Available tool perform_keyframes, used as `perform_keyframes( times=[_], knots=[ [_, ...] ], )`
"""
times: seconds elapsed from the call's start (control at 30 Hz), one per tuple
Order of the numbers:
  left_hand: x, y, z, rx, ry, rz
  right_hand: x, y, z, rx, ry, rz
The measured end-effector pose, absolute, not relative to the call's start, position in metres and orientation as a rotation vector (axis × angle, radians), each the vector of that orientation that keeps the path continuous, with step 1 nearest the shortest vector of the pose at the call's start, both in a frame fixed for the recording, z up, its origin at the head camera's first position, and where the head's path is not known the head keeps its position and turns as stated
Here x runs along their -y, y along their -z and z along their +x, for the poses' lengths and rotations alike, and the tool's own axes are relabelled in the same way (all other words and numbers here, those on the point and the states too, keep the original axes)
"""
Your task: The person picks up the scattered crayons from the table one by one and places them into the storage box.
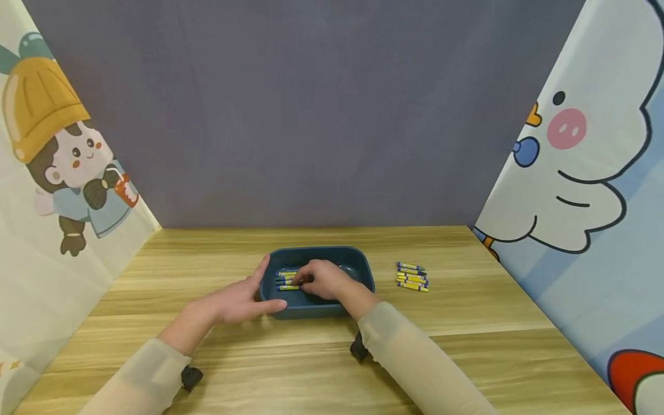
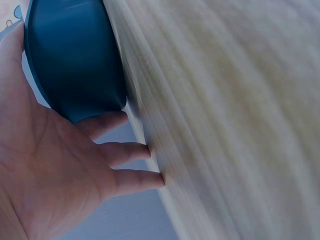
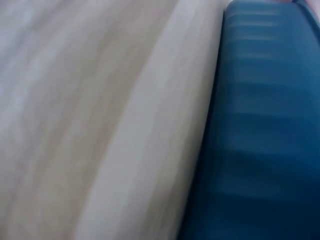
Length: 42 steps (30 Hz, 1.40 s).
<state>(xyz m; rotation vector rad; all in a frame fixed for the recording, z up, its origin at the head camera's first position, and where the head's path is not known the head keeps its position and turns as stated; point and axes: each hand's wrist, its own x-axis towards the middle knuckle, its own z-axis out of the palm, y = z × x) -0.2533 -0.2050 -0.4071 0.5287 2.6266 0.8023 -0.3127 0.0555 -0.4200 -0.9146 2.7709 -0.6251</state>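
A dark blue rectangular bin (image 1: 311,312) stands on the table. Several yellow-and-blue wrapped crayons (image 1: 286,287) lie side by side in its left part. At the bin's left end, my left hand (image 1: 241,301) is spread, with the thumb over the near rim and the index finger by the far corner. In the left wrist view, its other straight fingers (image 2: 132,152) reach down to the tabletop beside the bin wall (image 2: 75,60). My right hand (image 1: 328,279) reaches inside the bin, its bent fingers pinching a crayon at the row's right end; the hand partly covers it.
To the right of the bin, a small row of several crayons (image 1: 412,279) lies on the wooden table (image 1: 467,305). A grey panel (image 1: 311,115) rises behind the table, with cartoon-printed sheets at both sides. The right wrist view shows the bin's outer wall (image 3: 265,140) close up.
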Motion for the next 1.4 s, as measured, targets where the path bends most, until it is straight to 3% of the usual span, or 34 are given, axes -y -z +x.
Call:
perform_keyframes(
  times=[0.8, 1.07, 1.4],
  knots=[
    [0.206, 0.408, -0.254, -2.622, -0.811, 0.532, -0.065, 0.403, -0.311, -2.778, 0.865, -0.942],
    [0.204, 0.409, -0.253, -2.654, -0.797, 0.531, -0.113, 0.378, -0.309, -2.786, 1.07, -0.948],
    [0.203, 0.41, -0.252, -2.666, -0.764, 0.535, -0.198, 0.376, -0.315, -2.857, 1.18, -0.739]
  ],
)
